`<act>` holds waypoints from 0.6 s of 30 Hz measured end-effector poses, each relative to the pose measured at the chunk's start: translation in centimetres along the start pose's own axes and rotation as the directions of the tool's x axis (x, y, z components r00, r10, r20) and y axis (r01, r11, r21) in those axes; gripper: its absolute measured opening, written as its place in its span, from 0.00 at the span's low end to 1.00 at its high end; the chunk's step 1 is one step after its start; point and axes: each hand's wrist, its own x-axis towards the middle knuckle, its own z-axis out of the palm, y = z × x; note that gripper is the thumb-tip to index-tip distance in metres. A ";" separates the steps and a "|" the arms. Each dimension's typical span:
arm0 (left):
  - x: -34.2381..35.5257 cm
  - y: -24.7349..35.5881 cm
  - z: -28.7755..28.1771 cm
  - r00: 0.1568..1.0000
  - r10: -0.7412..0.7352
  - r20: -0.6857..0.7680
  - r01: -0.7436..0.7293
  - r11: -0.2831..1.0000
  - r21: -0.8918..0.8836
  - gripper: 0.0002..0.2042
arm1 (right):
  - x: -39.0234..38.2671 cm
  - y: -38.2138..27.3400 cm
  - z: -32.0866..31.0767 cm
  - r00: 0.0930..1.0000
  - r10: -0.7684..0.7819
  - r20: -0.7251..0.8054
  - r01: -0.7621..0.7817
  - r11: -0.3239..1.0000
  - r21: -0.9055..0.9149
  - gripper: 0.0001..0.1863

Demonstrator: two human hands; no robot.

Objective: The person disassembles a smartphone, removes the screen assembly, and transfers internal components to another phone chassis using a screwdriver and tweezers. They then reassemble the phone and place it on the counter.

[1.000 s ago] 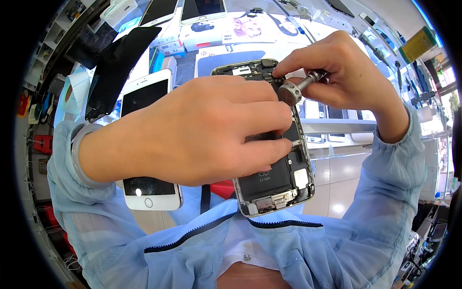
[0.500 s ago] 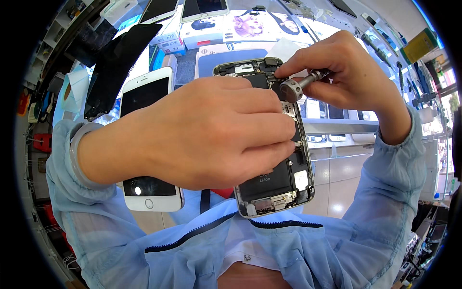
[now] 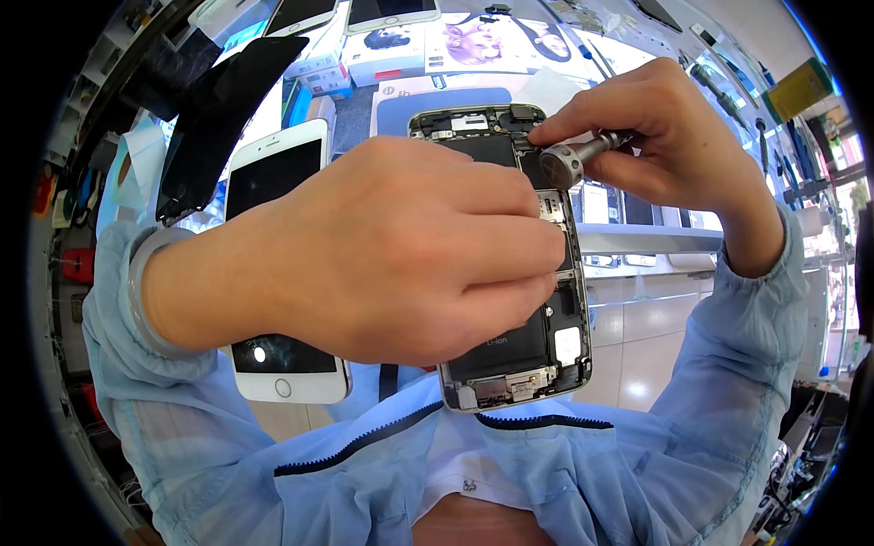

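Observation:
An opened smartphone (image 3: 510, 350), its back shell showing the black battery and bare inner parts, stands in front of me. My left hand (image 3: 428, 250) lies across its middle, fingers curled down and closed; their tips and whatever they grip are hidden. At the phone's upper right edge is my right hand (image 3: 651, 136), its index fingertip at the rim. That hand holds a metal screwdriver (image 3: 569, 164) sideways, the round, pitted end cap towards the phone. A white phone front (image 3: 278, 387) with a dark screen sits left of the opened phone, partly behind my left wrist.
A long black panel (image 3: 228, 118) lies at the left. Boxes with printed pictures (image 3: 473, 45) and more phones (image 3: 391, 11) are at the back. Tools (image 3: 719, 86) lie at the right, by a yellow-green block (image 3: 799, 86). A glass counter edge (image 3: 646, 239) runs along the right.
Both hands have shifted very slightly to the right. The opened phone's top edge has moved a little up and right. The screwdriver is still in my right hand.

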 end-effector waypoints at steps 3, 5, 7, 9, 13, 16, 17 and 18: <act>-0.1 0.2 0.0 1.000 -0.017 -0.013 0.017 1.000 0.000 0.13 | 0.0 0.0 -0.1 0.998 -0.049 -0.028 0.048 0.997 -0.064 0.16; -0.3 0.3 0.0 0.999 -0.019 -0.026 0.019 1.000 -0.006 0.12 | 0.0 -0.3 -0.3 0.992 -0.114 -0.049 0.111 0.992 -0.053 0.13; -0.4 0.1 0.0 1.000 -0.015 -0.026 0.015 1.000 -0.010 0.12 | 0.1 -1.1 -0.6 0.983 -0.180 -0.039 0.181 0.983 0.040 0.09; -0.4 0.1 0.0 1.000 -0.010 -0.021 0.010 1.000 -0.013 0.11 | -0.1 -1.6 -0.5 0.975 -0.222 0.019 0.213 0.954 0.212 0.06; -0.4 0.1 -0.1 1.000 0.003 -0.013 -0.003 1.000 -0.026 0.11 | -0.4 -2.6 0.2 0.963 -0.255 0.089 0.217 0.927 0.306 0.06; -0.4 0.1 -0.2 1.000 0.007 0.014 -0.006 1.000 -0.024 0.11 | -0.4 -2.6 0.2 0.955 -0.279 0.101 0.246 0.935 0.256 0.07; -0.4 0.2 -0.2 1.000 0.004 0.020 -0.003 1.000 -0.023 0.11 | -0.4 -2.7 0.2 0.952 -0.287 0.103 0.256 0.936 0.241 0.07; -0.4 0.2 -0.3 1.000 0.005 0.027 -0.004 1.000 -0.023 0.11 | -0.4 -2.8 0.2 0.953 -0.282 0.108 0.252 0.941 0.227 0.07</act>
